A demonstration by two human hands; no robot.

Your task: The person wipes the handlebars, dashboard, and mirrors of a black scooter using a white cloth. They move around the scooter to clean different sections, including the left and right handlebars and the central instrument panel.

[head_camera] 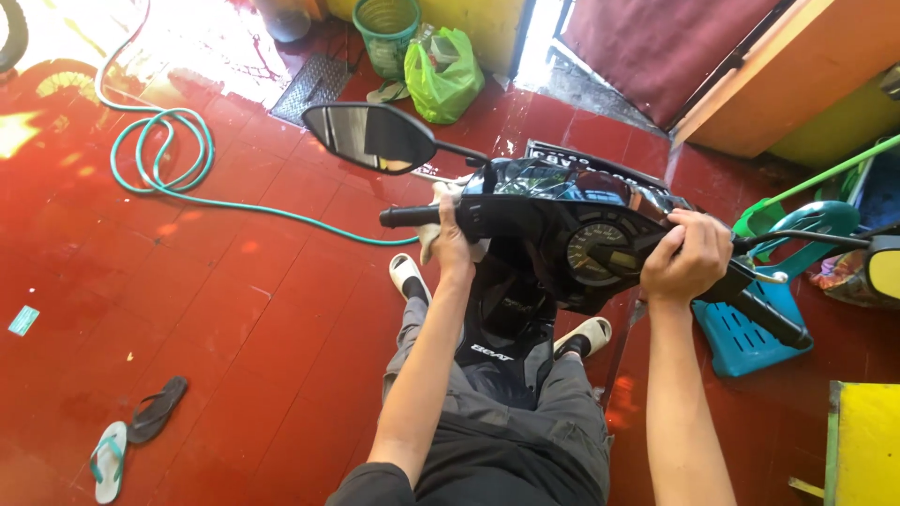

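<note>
I sit astride a black scooter [525, 309] and look down on its handlebar. My left hand [452, 239] presses a whitish cloth [429, 245] against the left side of the handlebar, just inboard of the black left grip [405, 216]. My right hand [692, 255] is closed over the right side of the handlebar cover, next to the round speedometer [598, 251]. The left mirror [367, 136] stands on its stalk above the left grip. The right grip and brake lever [764, 305] stick out beyond my right hand.
The red tiled floor [234, 309] is wet and glossy. A teal hose [164, 150] coils at the left. A green basket [386, 33] and green plastic bag [442, 75] stand at the back. Sandals [136, 436] lie lower left. A blue plastic chair [759, 328] is at the right.
</note>
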